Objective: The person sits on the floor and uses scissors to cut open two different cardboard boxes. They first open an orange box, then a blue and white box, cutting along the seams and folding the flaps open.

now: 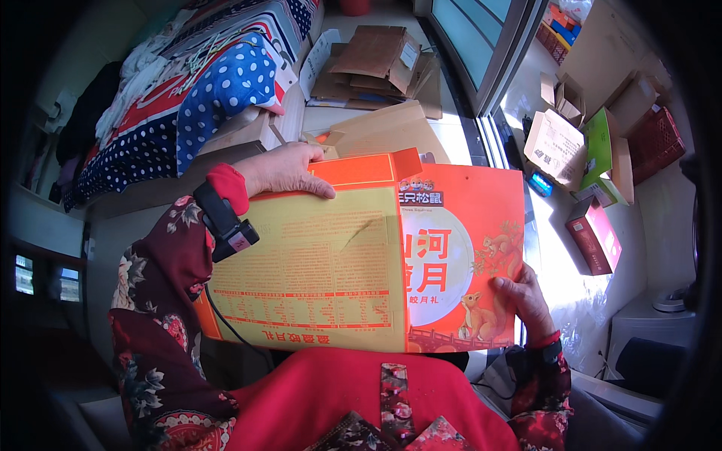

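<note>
A large printed cardboard gift box lies flattened across my lap. Its yellow panel (304, 248) carries dense print and a table, while the orange panel (493, 194) to the right shows squirrels and large characters. The yellow panel overlaps the orange one; whether they are joined is hidden. My left hand (287, 172) grips the far edge of the yellow side, thumb on top, beside an orange flap (355, 171). At the right edge, my right hand (524, 301) pinches the orange panel with its thumb on the printed face. The fingers of my right hand are mostly hidden behind it.
Flattened brown cartons (372, 62) are stacked on the floor ahead. A bed with polka-dot fabric (228, 76) stands at left. Beyond the sliding door's frame (496, 73) are a green box (599, 149), a magenta box (589, 239), a red basket (657, 146) and clear plastic (586, 332).
</note>
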The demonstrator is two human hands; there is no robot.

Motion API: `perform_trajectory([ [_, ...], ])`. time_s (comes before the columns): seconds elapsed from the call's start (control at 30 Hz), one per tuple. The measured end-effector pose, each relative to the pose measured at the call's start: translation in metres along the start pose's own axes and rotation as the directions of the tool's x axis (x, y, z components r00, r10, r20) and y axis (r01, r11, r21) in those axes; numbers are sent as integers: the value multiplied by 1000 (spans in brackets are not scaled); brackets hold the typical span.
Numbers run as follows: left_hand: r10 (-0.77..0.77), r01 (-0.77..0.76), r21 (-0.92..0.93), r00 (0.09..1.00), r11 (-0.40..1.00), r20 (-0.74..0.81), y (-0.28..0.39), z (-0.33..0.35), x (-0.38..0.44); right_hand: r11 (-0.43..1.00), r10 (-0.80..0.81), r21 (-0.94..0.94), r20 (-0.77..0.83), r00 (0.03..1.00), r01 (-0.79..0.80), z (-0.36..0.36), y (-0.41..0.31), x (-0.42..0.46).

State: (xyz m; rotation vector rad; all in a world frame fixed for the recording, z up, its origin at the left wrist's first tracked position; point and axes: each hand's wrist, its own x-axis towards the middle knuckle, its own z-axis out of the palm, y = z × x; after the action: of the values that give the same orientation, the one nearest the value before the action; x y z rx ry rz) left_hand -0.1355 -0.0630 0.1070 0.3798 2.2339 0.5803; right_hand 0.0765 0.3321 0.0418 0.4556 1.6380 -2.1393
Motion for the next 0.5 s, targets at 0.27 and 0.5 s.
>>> perform_trajectory([
  [0.27,142,-156,-44,961,987,-237,-16,39,-20,992,-63,-107,16,998,64,2,9,16],
  [0.5,118,-144,-120,973,982,-198,-23,47,-18,935,170,-336,145,975,-113,-3,-25,7],
])
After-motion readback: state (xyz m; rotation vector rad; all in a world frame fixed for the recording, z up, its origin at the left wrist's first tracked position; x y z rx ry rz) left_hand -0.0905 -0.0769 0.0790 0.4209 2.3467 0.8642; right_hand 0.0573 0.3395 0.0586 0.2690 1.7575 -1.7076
